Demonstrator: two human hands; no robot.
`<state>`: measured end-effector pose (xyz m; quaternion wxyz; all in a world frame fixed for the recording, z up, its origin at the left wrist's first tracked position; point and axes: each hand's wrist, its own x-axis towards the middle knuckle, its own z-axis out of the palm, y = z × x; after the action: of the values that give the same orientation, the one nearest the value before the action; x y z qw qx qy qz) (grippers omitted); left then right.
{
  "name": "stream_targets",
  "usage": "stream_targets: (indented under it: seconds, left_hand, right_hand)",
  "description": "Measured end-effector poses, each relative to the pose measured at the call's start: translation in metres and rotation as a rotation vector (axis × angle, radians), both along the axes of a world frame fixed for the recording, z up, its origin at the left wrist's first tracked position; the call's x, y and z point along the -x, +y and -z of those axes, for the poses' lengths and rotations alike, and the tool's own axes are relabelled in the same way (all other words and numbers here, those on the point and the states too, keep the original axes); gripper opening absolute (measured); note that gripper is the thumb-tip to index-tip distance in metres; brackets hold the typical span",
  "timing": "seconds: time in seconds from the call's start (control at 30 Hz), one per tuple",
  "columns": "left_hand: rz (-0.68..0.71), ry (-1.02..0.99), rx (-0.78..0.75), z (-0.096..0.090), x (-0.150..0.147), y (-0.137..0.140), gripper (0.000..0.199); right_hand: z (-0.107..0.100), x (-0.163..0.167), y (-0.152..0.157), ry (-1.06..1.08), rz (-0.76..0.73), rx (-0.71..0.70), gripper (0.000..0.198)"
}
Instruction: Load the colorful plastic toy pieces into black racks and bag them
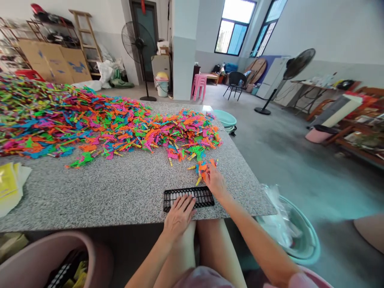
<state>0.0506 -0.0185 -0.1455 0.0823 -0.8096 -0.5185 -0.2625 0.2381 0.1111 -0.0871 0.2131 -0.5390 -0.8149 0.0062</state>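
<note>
My left hand (179,216) lies with fingers stretched out over a black plastic rack (204,197) with rows of small openings, set near the table's front edge. Something white shows in the rack's left part, beside my fingers. My right hand (216,182) reaches just beyond the rack's right end, fingertips pinched on an orange toy gun (205,167) in a small loose cluster. Several other toy pieces in this cluster have yellow tips. Behind it spreads a large heap of small plastic toy guns (129,128) in orange, pink, green and blue.
Yellow-and-white plastic bags (12,188) lie on the speckled stone table (120,192) at left. Below stand a pink tub (90,256) at left and a teal basin (313,244) with clear bags at right. Standing fans (141,44) and pink stools (199,84) are farther back.
</note>
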Motion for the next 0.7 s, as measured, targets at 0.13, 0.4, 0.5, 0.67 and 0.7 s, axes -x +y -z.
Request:
stream_targets:
  seconds: [0.13, 0.4, 0.5, 0.67, 0.7]
  left_hand:
    - [0.043, 0.033, 0.022, -0.006, -0.005, -0.002, 0.044]
    - [0.069, 0.107, 0.068, -0.009, -0.005, -0.006, 0.057]
    - [0.071, 0.106, 0.082, -0.007, -0.015, -0.002, 0.067]
    - [0.072, 0.085, 0.101, -0.006, -0.027, -0.001, 0.075]
    - [0.083, 0.085, 0.110, -0.005, -0.027, -0.002, 0.078]
  right_hand:
    - [0.000, 0.025, -0.010, 0.087, 0.195, 0.112, 0.039]
    - [0.012, 0.014, 0.021, 0.072, 0.340, 0.282, 0.029]
    - [0.014, -0.010, 0.028, 0.197, 0.394, 0.281, 0.024]
    - [-0.001, -0.016, 0.010, 0.797, 0.345, 0.572, 0.024]
    - [-0.004, -0.009, 0.000, 0.912, 0.252, 0.623, 0.026]
